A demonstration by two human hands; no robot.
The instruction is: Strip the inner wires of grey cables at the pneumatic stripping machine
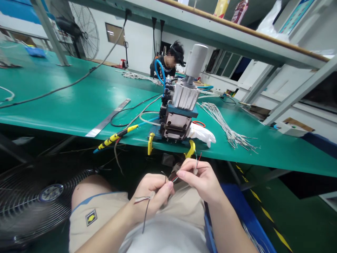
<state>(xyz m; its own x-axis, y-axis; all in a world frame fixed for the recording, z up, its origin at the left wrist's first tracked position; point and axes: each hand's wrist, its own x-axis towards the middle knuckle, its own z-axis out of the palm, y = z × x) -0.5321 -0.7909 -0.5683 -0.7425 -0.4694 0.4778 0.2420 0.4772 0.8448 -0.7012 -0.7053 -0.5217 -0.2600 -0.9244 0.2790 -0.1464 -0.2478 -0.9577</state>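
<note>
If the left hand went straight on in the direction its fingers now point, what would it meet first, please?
Beyond the thin wires it pinches, the left hand would probably meet the right hand first, though depth is unclear in this single view.

Pale glare patches the green tabletop (142, 88), deep shadow lies beneath, and the edges look stretched.

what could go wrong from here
The thin wires pinched in the left hand and right hand might slip and drop, being held off the green bench. With ends pointing different ways, they could also tangle. The metal ruler reaches the bench's edge, so a bump might knock it down.
</note>
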